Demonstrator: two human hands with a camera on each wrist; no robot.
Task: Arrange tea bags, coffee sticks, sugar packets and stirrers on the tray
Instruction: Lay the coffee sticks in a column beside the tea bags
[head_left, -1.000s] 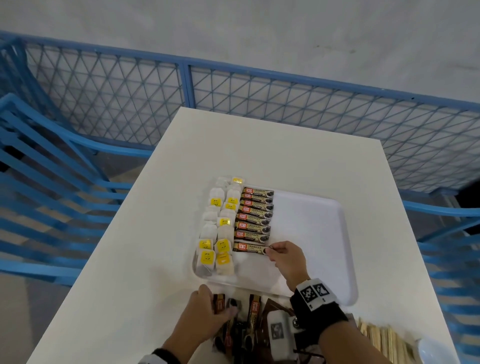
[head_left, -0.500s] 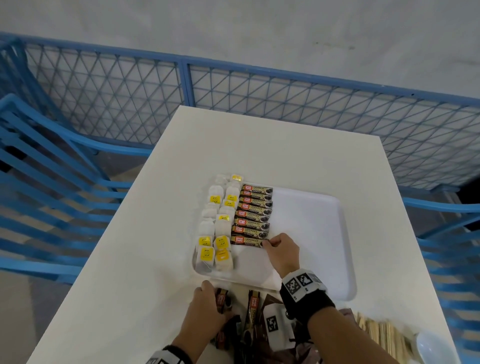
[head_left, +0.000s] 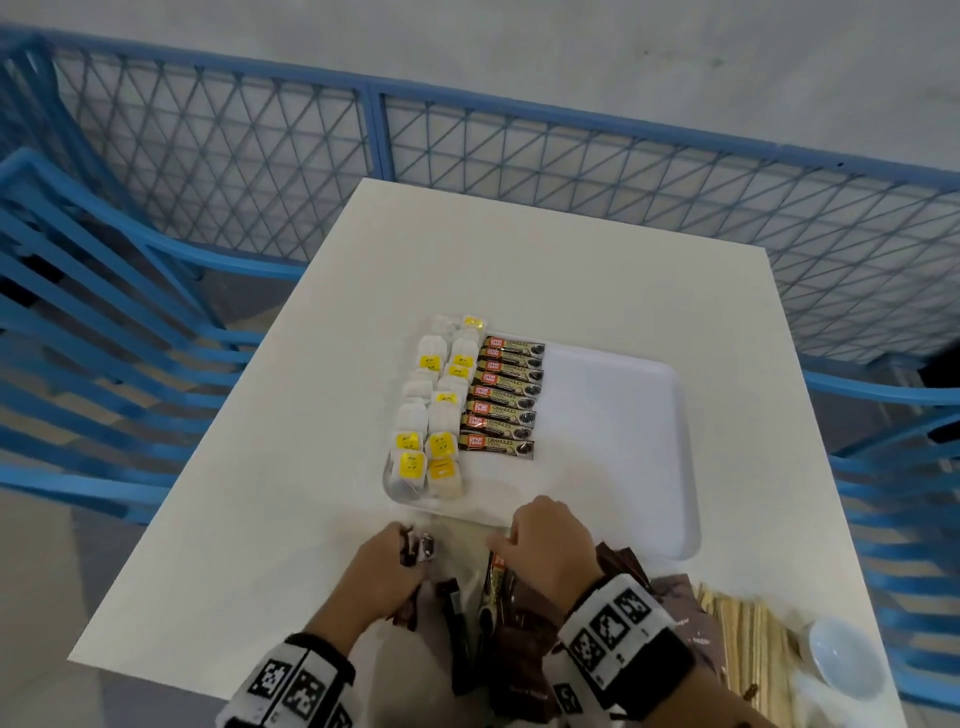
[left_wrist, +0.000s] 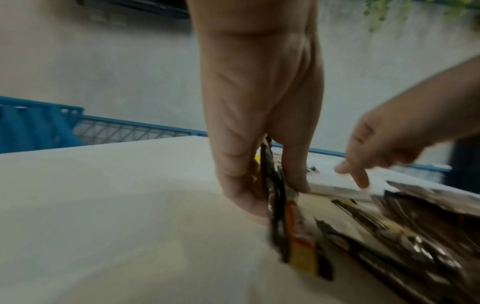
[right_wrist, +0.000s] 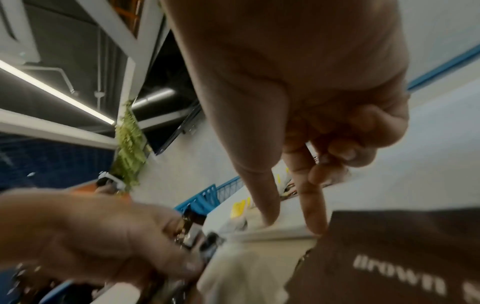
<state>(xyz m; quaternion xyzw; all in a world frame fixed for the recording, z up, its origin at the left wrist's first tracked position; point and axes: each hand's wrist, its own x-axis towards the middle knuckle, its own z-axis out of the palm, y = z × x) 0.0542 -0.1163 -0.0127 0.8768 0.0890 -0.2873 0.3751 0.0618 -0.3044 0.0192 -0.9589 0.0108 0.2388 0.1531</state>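
A white tray (head_left: 623, 415) holds two columns of tea bags (head_left: 431, 415) with yellow tags along its left side. Beside them lies a column of brown coffee sticks (head_left: 506, 400). My left hand (head_left: 387, 566) is in front of the tray's near left corner and grips a small bundle of coffee sticks (left_wrist: 298, 236) between thumb and fingers. My right hand (head_left: 545, 551) hovers at the tray's near rim, over a loose pile of coffee sticks (head_left: 493, 597). Its thumb and index finger (right_wrist: 314, 216) point down, apart, with nothing held between them.
Brown sugar packets (head_left: 675, 613), wooden stirrers (head_left: 748, 654) and a white cup (head_left: 847, 665) lie at the table's near right. The tray's right half is bare. Blue chairs (head_left: 104, 364) stand left and right, and a blue mesh fence (head_left: 519, 156) runs behind the table.
My right hand let go of the coffee stick it laid at the near end of the row and drew back to the loose pile. The left hand stayed put with its sticks.
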